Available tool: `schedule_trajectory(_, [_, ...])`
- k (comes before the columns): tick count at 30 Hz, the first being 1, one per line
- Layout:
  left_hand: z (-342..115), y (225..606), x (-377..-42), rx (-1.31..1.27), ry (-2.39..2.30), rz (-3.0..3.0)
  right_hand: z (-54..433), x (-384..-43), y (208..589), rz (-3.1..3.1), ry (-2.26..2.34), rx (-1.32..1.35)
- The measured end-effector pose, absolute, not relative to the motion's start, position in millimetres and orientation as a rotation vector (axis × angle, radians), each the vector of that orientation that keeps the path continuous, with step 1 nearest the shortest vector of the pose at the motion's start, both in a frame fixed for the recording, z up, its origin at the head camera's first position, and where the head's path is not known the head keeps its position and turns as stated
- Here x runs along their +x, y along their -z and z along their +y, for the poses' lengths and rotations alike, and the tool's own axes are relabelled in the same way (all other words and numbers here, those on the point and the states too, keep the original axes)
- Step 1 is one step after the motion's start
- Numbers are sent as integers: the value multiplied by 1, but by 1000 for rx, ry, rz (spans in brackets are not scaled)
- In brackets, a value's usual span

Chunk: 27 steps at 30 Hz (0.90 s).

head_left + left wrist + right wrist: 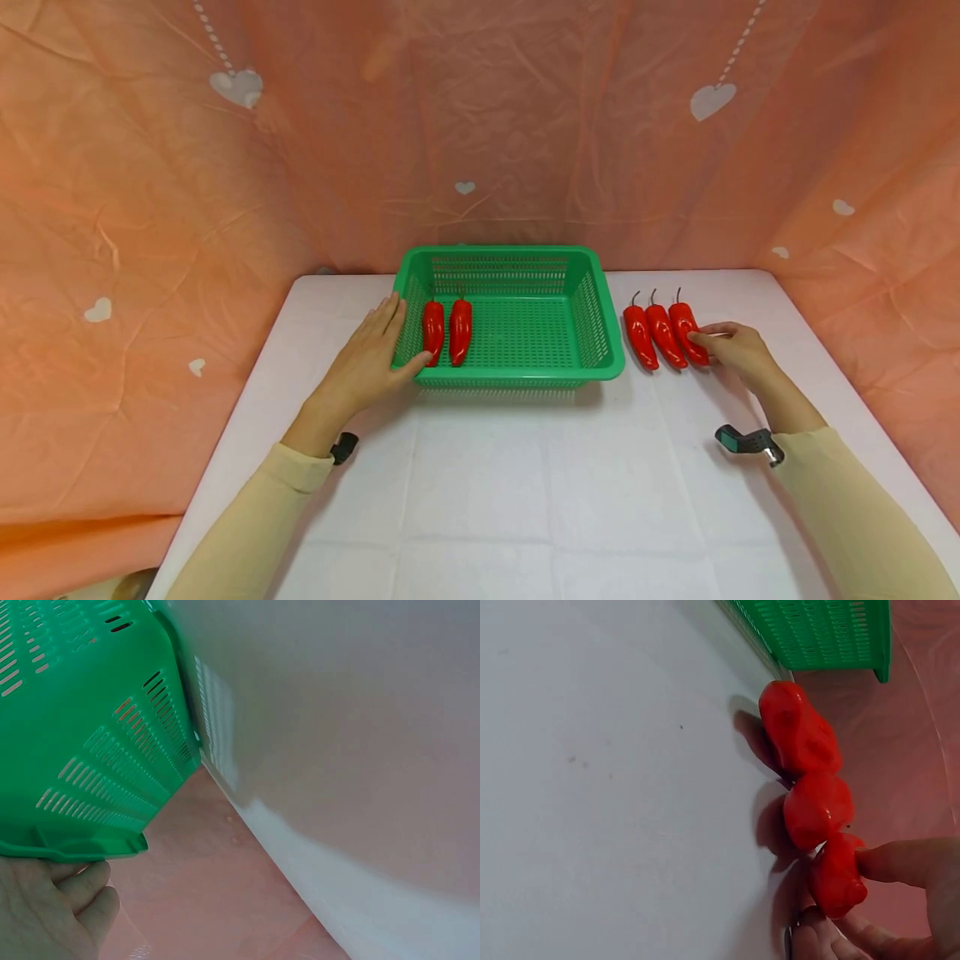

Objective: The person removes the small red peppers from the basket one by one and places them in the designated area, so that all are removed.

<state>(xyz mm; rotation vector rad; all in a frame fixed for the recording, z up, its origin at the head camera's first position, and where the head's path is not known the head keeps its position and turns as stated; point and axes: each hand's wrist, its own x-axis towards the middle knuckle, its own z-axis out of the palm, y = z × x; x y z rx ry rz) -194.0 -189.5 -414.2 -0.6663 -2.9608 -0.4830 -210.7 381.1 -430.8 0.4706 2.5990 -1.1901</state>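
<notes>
A green plastic basket (517, 374) sits toward the back of the table with two red chili peppers (433, 331) (461, 333) lying side by side at its left end. My left hand (366, 360) rests along the basket's left rim, fingers straight and thumb over the front left corner. To the right of the basket, three more red peppers lie in a row: the left one (640, 337), the middle one (665, 337) and the right one (682, 317). My right hand (742, 354) pinches the right pepper between thumb and fingers, which the right wrist view shows close up.
A white cloth covers the table (480, 492). Behind it and at both sides hangs an orange curtain (517, 125) with pale hearts. Dark wrist devices show by the left wrist (344, 448) and the right wrist (748, 442).
</notes>
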Motion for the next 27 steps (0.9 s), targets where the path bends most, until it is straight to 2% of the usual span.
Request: schedule_trajectory(27, [-189,414,-194,-655,499,-2982,386,-211,433,2623,1133,428])
